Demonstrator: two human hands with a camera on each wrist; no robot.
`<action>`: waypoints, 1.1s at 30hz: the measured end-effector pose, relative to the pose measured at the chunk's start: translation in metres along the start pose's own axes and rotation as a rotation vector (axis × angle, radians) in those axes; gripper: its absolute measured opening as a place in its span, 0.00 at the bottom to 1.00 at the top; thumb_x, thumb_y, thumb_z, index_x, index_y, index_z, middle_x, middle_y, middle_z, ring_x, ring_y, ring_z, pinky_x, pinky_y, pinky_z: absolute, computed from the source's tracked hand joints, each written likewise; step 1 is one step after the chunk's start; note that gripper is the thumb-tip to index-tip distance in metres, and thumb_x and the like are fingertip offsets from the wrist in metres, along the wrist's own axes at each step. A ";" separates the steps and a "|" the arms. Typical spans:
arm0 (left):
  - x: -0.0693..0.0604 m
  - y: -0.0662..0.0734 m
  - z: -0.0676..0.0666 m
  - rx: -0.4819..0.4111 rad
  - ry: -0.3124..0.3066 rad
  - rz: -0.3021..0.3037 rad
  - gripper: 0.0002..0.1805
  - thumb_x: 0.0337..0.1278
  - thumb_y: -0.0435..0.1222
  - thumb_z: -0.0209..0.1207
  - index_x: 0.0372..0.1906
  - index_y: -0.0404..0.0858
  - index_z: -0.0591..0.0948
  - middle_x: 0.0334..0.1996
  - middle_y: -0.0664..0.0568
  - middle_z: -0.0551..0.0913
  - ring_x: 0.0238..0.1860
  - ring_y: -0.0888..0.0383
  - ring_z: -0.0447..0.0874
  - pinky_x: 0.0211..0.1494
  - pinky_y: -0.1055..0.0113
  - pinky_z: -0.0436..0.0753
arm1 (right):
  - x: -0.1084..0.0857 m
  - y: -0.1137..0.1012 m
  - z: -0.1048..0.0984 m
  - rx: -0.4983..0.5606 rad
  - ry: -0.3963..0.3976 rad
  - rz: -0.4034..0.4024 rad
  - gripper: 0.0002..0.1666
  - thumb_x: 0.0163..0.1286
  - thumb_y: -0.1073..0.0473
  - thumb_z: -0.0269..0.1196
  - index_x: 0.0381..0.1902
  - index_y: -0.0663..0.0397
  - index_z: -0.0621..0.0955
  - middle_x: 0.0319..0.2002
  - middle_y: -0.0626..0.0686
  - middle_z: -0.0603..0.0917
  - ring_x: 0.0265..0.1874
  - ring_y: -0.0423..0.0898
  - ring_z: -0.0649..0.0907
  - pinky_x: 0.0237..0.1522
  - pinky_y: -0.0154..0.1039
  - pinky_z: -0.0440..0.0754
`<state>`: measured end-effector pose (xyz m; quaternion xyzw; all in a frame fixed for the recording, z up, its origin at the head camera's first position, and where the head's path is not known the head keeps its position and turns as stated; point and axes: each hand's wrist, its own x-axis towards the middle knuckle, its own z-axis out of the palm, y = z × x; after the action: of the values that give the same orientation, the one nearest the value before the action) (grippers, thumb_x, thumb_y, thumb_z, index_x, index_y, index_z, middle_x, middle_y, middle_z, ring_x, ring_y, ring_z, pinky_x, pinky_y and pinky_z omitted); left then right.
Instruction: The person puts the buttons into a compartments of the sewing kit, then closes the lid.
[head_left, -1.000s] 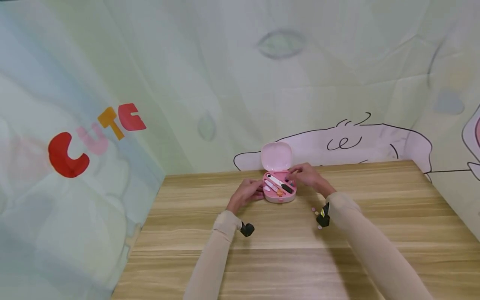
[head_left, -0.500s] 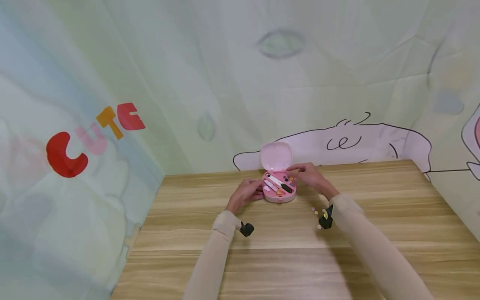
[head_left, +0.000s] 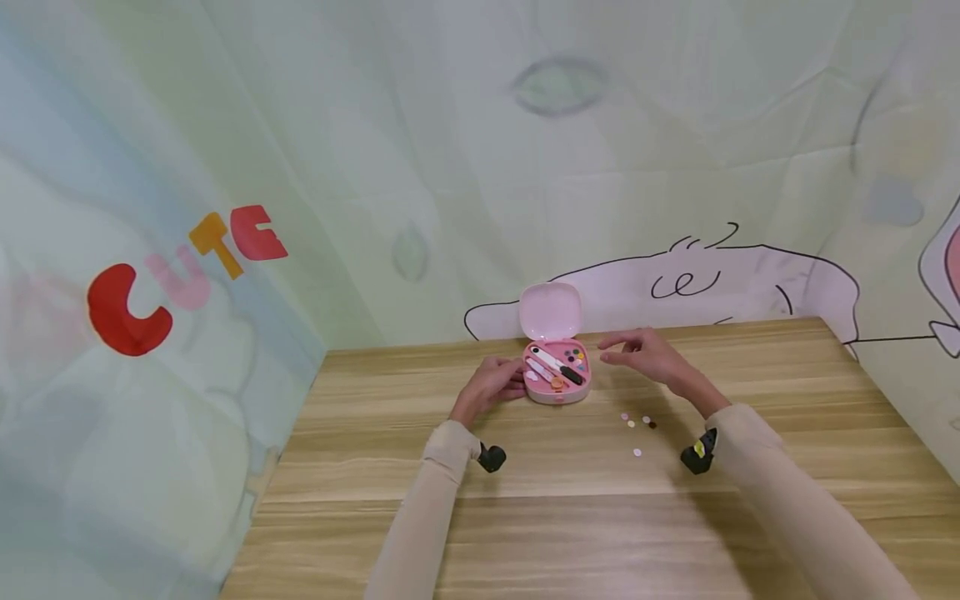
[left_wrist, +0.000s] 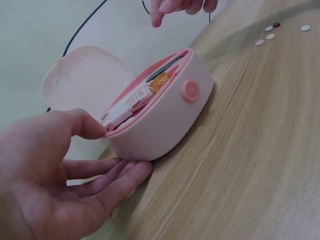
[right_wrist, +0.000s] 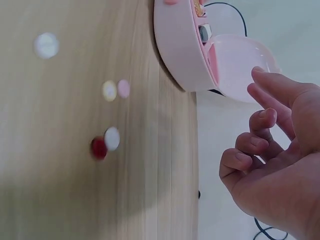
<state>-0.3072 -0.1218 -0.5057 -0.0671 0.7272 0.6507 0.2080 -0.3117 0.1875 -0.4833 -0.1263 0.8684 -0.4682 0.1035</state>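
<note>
Pink box (left_wrist: 172,122): upright on the counter (head_left: 525,525), lid (head_left: 551,310) raised; a knock could spill it.
Left hand (head_left: 490,386): grips the box, thumb on its rim; pressing down could tip it.
Buttons (left_wrist: 270,36): five loose on the counter; flat, so may slip a pinch.
Right hand (head_left: 648,355): empty, fingers loose, apart from the box; a low sleeve (head_left: 813,500) might scatter the buttons.

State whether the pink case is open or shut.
Open: the pink case has its lid raised behind, showing the white-and-black item inside.
</note>
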 end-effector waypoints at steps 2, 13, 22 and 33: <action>0.000 0.001 0.000 0.000 -0.003 0.000 0.17 0.77 0.38 0.54 0.54 0.26 0.80 0.42 0.43 0.84 0.36 0.57 0.84 0.49 0.64 0.89 | -0.009 0.002 -0.004 -0.019 -0.001 -0.020 0.23 0.72 0.49 0.69 0.58 0.57 0.86 0.36 0.54 0.78 0.35 0.51 0.73 0.31 0.39 0.70; 0.000 0.002 0.000 -0.002 -0.011 -0.004 0.18 0.77 0.38 0.54 0.55 0.26 0.80 0.44 0.42 0.83 0.38 0.57 0.84 0.50 0.63 0.89 | -0.056 0.024 -0.021 -0.065 -0.001 -0.066 0.19 0.69 0.54 0.72 0.52 0.60 0.87 0.26 0.51 0.76 0.28 0.46 0.73 0.25 0.34 0.69; 0.001 0.001 0.000 -0.001 -0.008 -0.006 0.18 0.77 0.38 0.53 0.56 0.26 0.80 0.44 0.42 0.83 0.38 0.56 0.84 0.51 0.63 0.89 | -0.083 0.046 -0.016 -0.044 0.011 -0.073 0.17 0.67 0.57 0.74 0.50 0.59 0.88 0.24 0.49 0.76 0.24 0.42 0.73 0.23 0.33 0.70; 0.000 0.001 0.000 -0.006 -0.008 -0.010 0.18 0.76 0.37 0.54 0.56 0.26 0.80 0.43 0.43 0.83 0.37 0.57 0.84 0.50 0.64 0.89 | -0.093 0.066 -0.005 -0.135 0.049 -0.112 0.10 0.63 0.60 0.76 0.43 0.53 0.90 0.22 0.45 0.75 0.22 0.39 0.72 0.22 0.32 0.68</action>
<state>-0.3075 -0.1218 -0.5051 -0.0688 0.7240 0.6521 0.2142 -0.2331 0.2565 -0.5303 -0.1701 0.8917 -0.4168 0.0472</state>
